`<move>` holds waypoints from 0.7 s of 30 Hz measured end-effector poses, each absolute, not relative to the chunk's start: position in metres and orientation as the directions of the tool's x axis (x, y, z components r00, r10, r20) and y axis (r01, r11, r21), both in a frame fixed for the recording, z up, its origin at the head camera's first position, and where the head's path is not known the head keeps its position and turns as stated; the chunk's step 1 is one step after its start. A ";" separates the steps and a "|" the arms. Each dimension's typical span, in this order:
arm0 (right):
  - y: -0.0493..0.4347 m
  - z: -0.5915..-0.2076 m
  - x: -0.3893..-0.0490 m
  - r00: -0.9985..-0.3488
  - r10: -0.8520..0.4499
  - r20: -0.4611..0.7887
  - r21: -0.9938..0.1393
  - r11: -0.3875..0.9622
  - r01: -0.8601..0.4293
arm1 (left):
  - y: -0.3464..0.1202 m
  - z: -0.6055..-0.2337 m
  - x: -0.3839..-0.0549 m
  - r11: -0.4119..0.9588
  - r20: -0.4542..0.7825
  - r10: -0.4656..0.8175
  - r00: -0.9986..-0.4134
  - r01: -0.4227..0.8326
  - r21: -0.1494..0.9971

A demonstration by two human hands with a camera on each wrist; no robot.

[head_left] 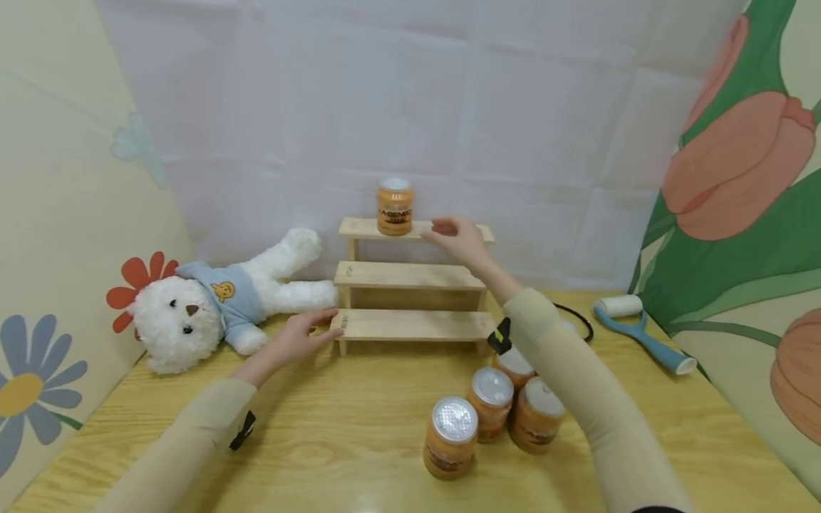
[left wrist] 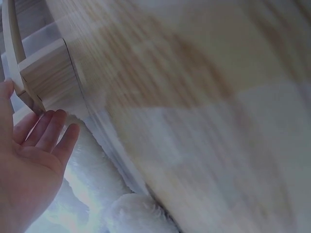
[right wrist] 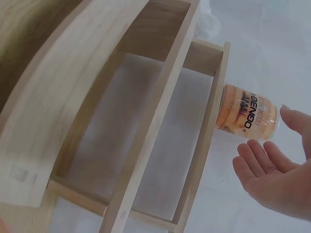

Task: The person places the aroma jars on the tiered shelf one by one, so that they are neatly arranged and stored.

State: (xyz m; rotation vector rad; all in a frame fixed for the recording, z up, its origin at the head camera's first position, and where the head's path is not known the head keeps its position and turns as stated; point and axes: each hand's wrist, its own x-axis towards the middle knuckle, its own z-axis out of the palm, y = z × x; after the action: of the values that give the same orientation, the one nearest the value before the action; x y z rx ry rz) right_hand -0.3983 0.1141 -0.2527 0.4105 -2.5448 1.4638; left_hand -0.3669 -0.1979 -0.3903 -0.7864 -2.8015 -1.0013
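A three-step wooden shelf (head_left: 410, 325) stands at the middle back. One orange can (head_left: 394, 206) with a pale lid stands upright on its top step, left of the middle. My right hand (head_left: 457, 241) is over the right part of that step with its fingers loosely bent. The right wrist view shows the can (right wrist: 247, 112) apart from the right hand (right wrist: 277, 167), which holds nothing. At the left end of the lowest step, my left hand (head_left: 298, 340) pinches the board's end between thumb and fingers, with the left hand (left wrist: 36, 155) seen palm-up in the left wrist view.
Several orange cans (head_left: 450, 438) are grouped on the table (head_left: 333, 420) at front right, partly under the right sleeve. A white plush bear (head_left: 173, 324) in a blue shirt lies left of the shelf. A blue-handled roller (head_left: 648, 340) and a black cord (head_left: 585, 322) lie at right.
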 end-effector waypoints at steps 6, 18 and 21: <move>0.130 -0.258 -0.378 -0.936 -0.207 0.284 -0.825 0.445 -0.349 | -0.198 -0.392 -0.369 0.659 0.232 0.451 -0.862 0.497 0.565; 0.150 -0.264 -0.332 -0.911 -0.302 0.280 -0.830 0.400 -0.388 | -0.200 -0.393 -0.372 0.670 0.232 0.452 -0.861 0.500 0.549; 0.156 -0.268 -0.319 -0.905 -0.325 0.273 -0.833 0.390 -0.392 | -0.200 -0.393 -0.373 0.669 0.233 0.454 -0.860 0.502 0.548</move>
State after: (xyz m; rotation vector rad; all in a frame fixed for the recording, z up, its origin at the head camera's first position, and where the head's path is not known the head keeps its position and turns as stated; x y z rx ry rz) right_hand -0.3190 0.1562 -0.2683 0.6614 -2.5636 1.5654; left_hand -0.3725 -0.2005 -0.3926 -0.8032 -2.7998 -0.9542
